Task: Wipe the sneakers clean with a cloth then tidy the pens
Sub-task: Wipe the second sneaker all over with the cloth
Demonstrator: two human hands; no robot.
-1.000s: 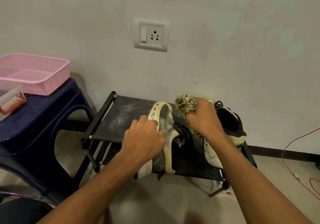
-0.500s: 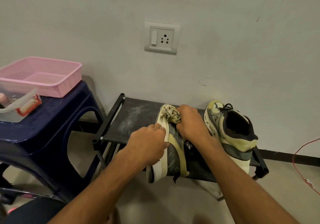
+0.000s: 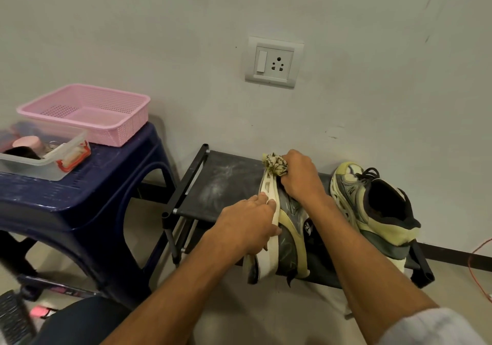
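Two bare forearms enter from the near edge; the left hand (image 3: 246, 226) and right hand (image 3: 302, 178) carry no rings, watch or gloves; a pale grey sleeve (image 3: 431, 327) covers the right upper arm at the near right corner.

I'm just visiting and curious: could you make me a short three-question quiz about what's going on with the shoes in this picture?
1. True or false: the sneaker being wiped stands upright on its sole.
2. Which hand holds the crumpled cloth? A) left hand B) right hand C) neither
3. Fill in: the second sneaker sits on the black rack, to the ____ of the one being wiped.

Key
1. False: it is tipped on its side, sole turned to the left, steadied by the left hand.
2. B: the right hand presses the cloth at the toe end.
3. Right; neither hand touches it.
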